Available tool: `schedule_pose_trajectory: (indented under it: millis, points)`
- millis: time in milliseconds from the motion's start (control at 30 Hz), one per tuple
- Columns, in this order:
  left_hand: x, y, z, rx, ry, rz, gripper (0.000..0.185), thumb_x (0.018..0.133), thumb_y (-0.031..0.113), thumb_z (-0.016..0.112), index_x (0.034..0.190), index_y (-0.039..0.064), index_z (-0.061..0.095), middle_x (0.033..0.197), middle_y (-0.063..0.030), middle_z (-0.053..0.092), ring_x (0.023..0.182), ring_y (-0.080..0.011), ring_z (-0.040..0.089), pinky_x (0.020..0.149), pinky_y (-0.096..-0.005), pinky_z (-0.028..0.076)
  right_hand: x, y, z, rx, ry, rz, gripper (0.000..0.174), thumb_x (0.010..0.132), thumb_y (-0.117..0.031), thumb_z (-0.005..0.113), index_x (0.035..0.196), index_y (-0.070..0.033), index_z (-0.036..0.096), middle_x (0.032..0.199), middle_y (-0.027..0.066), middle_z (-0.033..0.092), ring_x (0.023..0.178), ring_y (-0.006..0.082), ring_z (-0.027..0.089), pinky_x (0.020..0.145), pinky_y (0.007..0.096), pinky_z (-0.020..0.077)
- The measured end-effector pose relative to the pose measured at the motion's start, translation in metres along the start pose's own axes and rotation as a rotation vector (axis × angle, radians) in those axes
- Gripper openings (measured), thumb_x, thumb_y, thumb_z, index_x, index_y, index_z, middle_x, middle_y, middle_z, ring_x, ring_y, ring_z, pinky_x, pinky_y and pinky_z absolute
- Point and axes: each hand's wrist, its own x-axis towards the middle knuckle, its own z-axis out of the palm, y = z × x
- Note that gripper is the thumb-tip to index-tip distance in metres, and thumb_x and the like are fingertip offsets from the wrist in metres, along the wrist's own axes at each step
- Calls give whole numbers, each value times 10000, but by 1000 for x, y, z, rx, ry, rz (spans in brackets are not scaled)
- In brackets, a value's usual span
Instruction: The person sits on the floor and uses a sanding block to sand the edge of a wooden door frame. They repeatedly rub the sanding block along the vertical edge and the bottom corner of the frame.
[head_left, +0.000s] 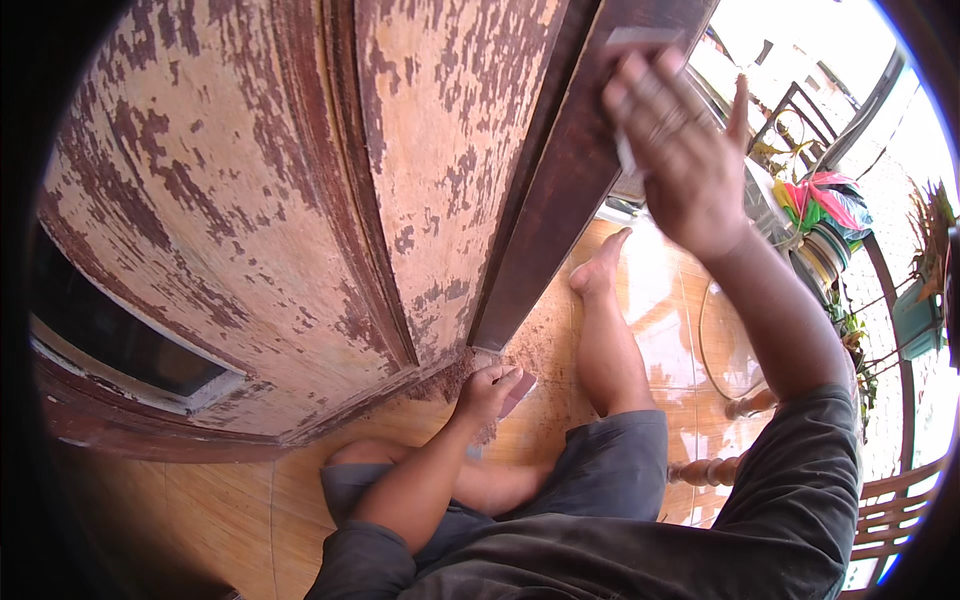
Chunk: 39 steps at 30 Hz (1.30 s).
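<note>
My right hand (675, 142), blurred, lies flat over a folded sheet, probably sandpaper (643, 36), on the dark brown wooden door frame (559, 191). Its thumb sticks out to the side, and the sheet's pale edges show past the fingers. Low down by the foot of the frame, my left hand (484, 391) grips a reddish-brown piece of sandpaper (518, 394) between thumb and fingers. Left of the frame stands a wooden door (442, 180), its dark finish worn off in patches down to pale wood.
Reddish dust (450, 375) lies on the glossy tiled floor (225, 517) along the door's foot. My bare foot (600, 262) rests near the frame. Turned wooden legs (705, 472) stand at right, with colourful plastic bags (825, 199) and a plant pot (919, 319) beyond. A dark glass pane (120, 322) sits in the door.
</note>
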Motion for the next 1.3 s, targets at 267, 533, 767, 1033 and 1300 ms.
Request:
schedule_pose_trajectory:
  millis: [267, 533, 767, 1033, 1300]
  points:
    - [6, -11, 2, -92, 18, 11, 381, 1022, 366, 677, 1125, 13, 777, 930, -20, 772, 817, -61, 655, 771, -242, 520, 30, 19, -22, -70, 165, 63, 481, 948, -53, 647, 1400, -216, 679, 1455, -14, 656, 1391, 167, 580, 1254, 595, 166]
    - [8, -18, 2, -109, 72, 18, 378, 1021, 353, 681, 1133, 4, 772, 954, -25, 777, 857, -70, 667, 798, -250, 527, -1, 3, -6, 16, -60, -332, 419, 900, -293, 665, 1315, -272, 725, 1514, -98, 601, 1454, 64, 483, 1239, 686, 199]
    - [7, -13, 0, -85, 10, 47, 362, 1026, 345, 675, 1082, 3, 776, 908, -11, 762, 811, -66, 640, 753, -263, 514, 7, -6, -5, -135, 33, -123, 473, 914, -209, 635, 1381, -255, 690, 1548, -65, 572, 1499, 93, 426, 1270, 663, 132]
    - [3, -9, 3, -9, 13, 75, 382, 1024, 358, 674, 1059, -9, 775, 871, -30, 759, 802, -78, 643, 757, -273, 516, 37, 12, -26, -57, 164, 94, 435, 958, -141, 638, 1376, -249, 700, 1469, -50, 641, 1431, 137, 528, 1278, 579, 105]
    - [3, -6, 2, -7, 22, 62, 364, 1043, 344, 653, 1120, 9, 772, 923, -3, 752, 825, -59, 645, 767, -244, 514, -10, -7, 0, 23, -132, -247, 499, 907, -235, 640, 1405, -246, 670, 1544, -107, 570, 1488, 50, 426, 1244, 693, 167]
